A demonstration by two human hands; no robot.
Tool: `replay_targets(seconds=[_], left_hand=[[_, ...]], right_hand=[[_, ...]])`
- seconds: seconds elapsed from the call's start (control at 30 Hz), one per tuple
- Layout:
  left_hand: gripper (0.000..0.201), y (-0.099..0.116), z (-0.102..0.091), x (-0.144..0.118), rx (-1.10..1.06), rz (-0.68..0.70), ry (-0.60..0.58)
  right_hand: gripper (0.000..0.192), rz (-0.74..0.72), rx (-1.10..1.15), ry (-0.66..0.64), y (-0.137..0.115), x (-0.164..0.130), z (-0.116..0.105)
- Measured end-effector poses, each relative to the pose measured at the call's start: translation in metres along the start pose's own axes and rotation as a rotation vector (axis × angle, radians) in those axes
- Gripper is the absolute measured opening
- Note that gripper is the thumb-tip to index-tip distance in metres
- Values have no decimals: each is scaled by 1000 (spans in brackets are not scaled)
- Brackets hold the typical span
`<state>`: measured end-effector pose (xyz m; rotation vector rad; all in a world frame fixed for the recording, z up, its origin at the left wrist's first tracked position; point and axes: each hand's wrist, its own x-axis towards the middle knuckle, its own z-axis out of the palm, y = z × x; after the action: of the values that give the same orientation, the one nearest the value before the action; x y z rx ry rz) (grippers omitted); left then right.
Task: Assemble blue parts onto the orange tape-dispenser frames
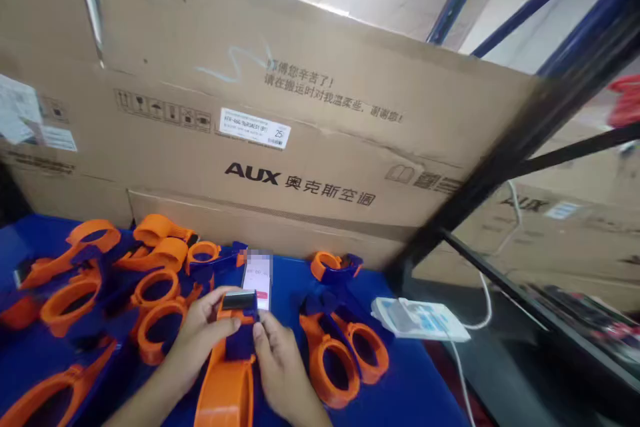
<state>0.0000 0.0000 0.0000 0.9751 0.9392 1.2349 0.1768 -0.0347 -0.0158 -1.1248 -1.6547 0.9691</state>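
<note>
Head cam: both hands grip tape dispenser mid-table

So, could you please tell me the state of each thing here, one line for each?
left hand: grips the orange tape dispenser's top from the left.
right hand: fingers pressed on the dispenser's blue part.
orange tape dispenser: held between both hands.
phone: propped up, screen lit.
white power strip: lying flat, cable attached.
loose dispensers: lying in piles, untouched.
cardboard box: closed, standing behind.
</note>
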Motion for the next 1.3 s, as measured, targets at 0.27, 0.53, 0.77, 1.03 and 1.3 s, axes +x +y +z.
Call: replay_targets(seconds=[0.27, 0.53, 0.77, 1.03, 1.3], left_hand=[[41, 12, 7, -12, -34, 43, 50], [40, -4, -9, 1, -34, 38, 102], [33, -1, 0, -4, -37, 64, 102], [36, -3, 0, -4, 0, 66, 58], [42, -19, -11, 4, 64, 42, -5]], right_hand=[[36, -18, 85, -27, -9, 9, 4], [35, 60, -430, 162, 12, 9, -11], [37, 143, -883, 235, 27, 6, -16], [61, 70, -1126, 308, 47, 3, -20], [43, 48, -1109, 349, 37, 9, -26]])
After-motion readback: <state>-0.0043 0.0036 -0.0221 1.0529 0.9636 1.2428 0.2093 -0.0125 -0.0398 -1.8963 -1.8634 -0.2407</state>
